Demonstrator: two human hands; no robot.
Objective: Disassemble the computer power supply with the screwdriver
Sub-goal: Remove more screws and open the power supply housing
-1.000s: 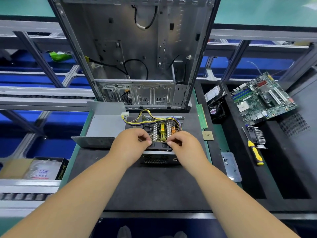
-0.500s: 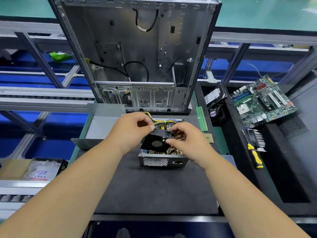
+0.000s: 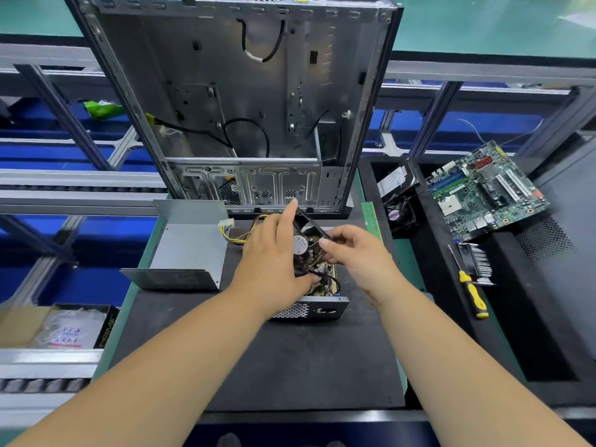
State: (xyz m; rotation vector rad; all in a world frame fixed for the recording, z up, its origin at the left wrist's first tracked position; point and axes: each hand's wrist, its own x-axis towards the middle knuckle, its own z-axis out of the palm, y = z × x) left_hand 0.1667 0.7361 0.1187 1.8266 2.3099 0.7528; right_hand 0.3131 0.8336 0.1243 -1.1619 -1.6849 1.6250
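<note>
Two bare forearms enter from the lower corners of the view and narrow toward the wrists. No sleeve, cuff or glove covers either arm along the length that shows; both are uncovered from the frame edge to the fingertips. The left hand (image 3: 274, 259) and the right hand (image 3: 358, 256) carry no visible ring, watch, strap or bracelet. The fingernails that show are short and unpainted, with one clearly seen on the right hand's fingertips (image 3: 323, 242). The skin is smooth, without visible markings, tape or bandage. At the bottom edge, between the arms, two rounded dark shapes appear, too dim to identify.
</note>
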